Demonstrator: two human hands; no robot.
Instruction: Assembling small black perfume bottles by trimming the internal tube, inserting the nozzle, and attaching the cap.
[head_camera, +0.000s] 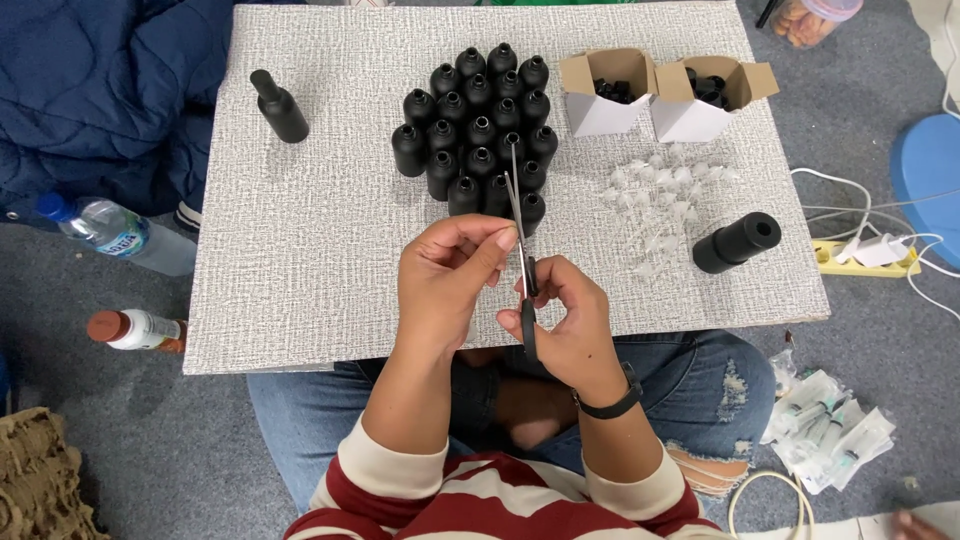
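Observation:
My right hand (565, 325) holds a pair of black-handled scissors (521, 250), blades pointing away from me over the board. My left hand (450, 275) pinches something very small at the blades with thumb and fingers; the item is too small to identify. Just beyond the blade tips stands a cluster of several open black bottles (480, 125) on the grey textured board (300, 250). A pile of small clear plastic nozzles (660, 205) lies to the right of the hands.
Two open white boxes (605, 90) (705, 95) of black caps stand at the back right. A black bottle lies on its side (738, 242); a capped one stands at back left (280, 107). Drink bottles (120, 232), packaged syringes (830, 430) and a power strip (865, 258) lie on the floor.

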